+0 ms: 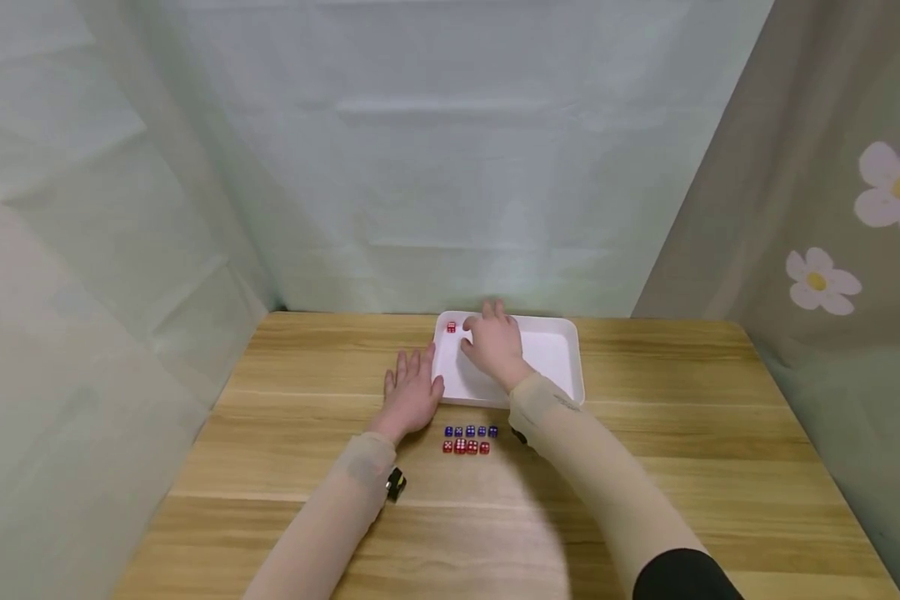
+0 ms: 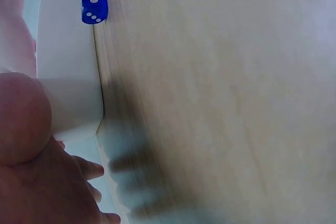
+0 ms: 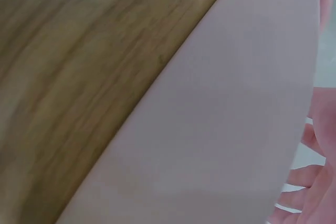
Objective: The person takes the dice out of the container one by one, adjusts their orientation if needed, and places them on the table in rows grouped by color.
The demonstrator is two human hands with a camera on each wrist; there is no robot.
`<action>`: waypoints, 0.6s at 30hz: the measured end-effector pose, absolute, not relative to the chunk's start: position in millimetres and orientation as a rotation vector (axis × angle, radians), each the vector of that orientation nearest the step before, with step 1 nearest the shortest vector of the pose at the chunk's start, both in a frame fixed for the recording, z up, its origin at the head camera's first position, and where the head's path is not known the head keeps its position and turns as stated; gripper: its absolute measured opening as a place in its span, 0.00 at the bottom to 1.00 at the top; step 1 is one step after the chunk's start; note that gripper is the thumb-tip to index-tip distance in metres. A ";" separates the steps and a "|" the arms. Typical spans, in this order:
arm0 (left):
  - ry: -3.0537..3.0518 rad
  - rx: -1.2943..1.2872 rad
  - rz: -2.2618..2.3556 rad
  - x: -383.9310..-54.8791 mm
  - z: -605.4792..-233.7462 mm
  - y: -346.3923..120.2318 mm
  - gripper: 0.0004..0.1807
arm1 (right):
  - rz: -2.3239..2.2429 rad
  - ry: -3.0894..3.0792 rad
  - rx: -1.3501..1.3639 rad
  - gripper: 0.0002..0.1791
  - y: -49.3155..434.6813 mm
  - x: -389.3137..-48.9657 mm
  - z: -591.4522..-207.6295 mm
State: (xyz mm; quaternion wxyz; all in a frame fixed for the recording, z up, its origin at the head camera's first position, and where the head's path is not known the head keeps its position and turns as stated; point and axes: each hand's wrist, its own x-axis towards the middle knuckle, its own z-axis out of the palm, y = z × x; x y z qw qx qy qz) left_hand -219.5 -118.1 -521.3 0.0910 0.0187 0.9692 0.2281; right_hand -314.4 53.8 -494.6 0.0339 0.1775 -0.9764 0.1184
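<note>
A white tray (image 1: pixel 551 354) lies at the back of the wooden table, with a red die (image 1: pixel 451 327) in its far left corner. Over the tray's left half is my right hand (image 1: pixel 495 340), thumb and index finger apart just right of that die, nothing visible between them. My left hand (image 1: pixel 412 393) rests at the tray's left side, fingers straight and spread, thumb against the rim. In the left wrist view, the left hand (image 2: pixel 42 182) is beside the tray wall (image 2: pixel 68 51). The right wrist view has the right hand's fingers (image 3: pixel 307 176) beyond the tray wall (image 3: pixel 210 103).
In front of the tray, several blue dice (image 1: pixel 470 431) form a row, with a row of red dice (image 1: pixel 472 447) nearer me. The wooden table (image 1: pixel 307 417) extends to both sides. Pale cloth (image 1: pixel 450 167) hangs behind it, and a flowered curtain (image 1: pixel 780 208) at right.
</note>
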 end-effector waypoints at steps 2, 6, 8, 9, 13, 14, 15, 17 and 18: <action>2.893 0.062 0.662 -218.1 -519.1 -117.4 0.39 | 0.355 -3.010 0.547 0.18 49.5 -316.8 -495.3; 2.904 0.073 0.644 -215.8 -516.2 -115.1 0.39 | 0.346 -3.032 0.539 0.18 43.1 -319.2 -495.3; 2.901 0.074 0.647 -214.7 -515.4 -113.6 0.39 | 0.339 -3.048 0.522 0.18 40.8 -319.7 -495.2; 2.900 0.075 0.658 -214.2 -515.1 -112.8 0.39 | 0.336 -3.058 0.513 0.19 39.6 -320.3 -495.4; 2.892 0.078 0.686 -214.2 -516.1 -110.5 0.38 | 0.285 -3.090 0.478 0.20 34.6 -321.9 -496.1; 2.889 0.079 0.693 -214.0 -516.4 -110.2 0.38 | 0.274 -3.096 0.472 0.20 33.2 -321.9 -495.9; 2.891 0.081 0.702 -213.9 -516.4 -110.0 0.38 | 0.264 -3.099 0.467 0.21 31.8 -321.8 -495.4; 2.897 0.079 0.700 -213.6 -516.8 -110.4 0.38 | 0.250 -3.105 0.460 0.21 29.0 -321.2 -494.4; 2.898 0.077 0.694 -213.4 -516.9 -110.6 0.38 | 0.247 -3.108 0.455 0.21 27.7 -320.8 -493.9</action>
